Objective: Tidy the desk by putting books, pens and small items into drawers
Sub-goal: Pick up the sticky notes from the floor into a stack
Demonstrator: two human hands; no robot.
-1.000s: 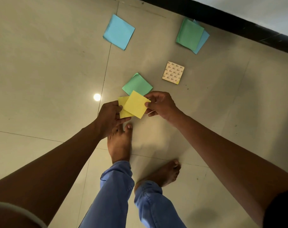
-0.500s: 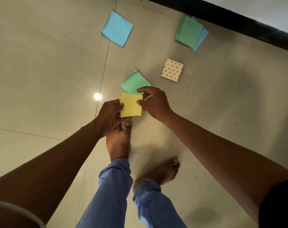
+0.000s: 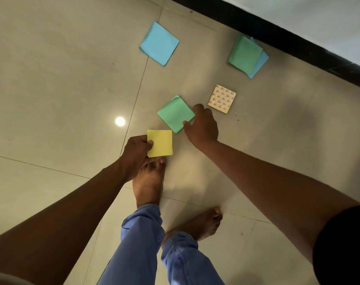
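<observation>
Pinching a small stack of yellow sticky notes (image 3: 160,143) by its left edge, the left hand (image 3: 136,150) holds the stack just above the floor, left of frame centre, thumb on top and fingers curled beneath. The right hand (image 3: 202,125) is at the right corner of a green note pad (image 3: 175,113) lying on the tiled floor (image 3: 62,79) just above centre; thumb and fingers are spread to a moderate gap at the pad's edge, and whether they actually touch it cannot be told.

To the right of that hand, close by, lies a patterned cream pad (image 3: 222,99). Higher up, in the upper middle of the frame, a blue pad (image 3: 159,43) lies flat beside a tile seam. In the upper right, a second green pad (image 3: 245,54) sits on top of another blue pad (image 3: 261,62), whose edge shows along the right and lower sides, near a dark skirting strip (image 3: 278,31) at the foot of a pale wall (image 3: 319,21).

A round light reflection (image 3: 120,121) shines on the floor left of the green note pad. Below the hands, two bare feet stand on the tiles: the left foot (image 3: 148,182) directly under the yellow stack, partly hidden by the left hand, and the right foot (image 3: 201,223) lower and to the right. Blue trouser legs (image 3: 138,247) fill the bottom centre.
</observation>
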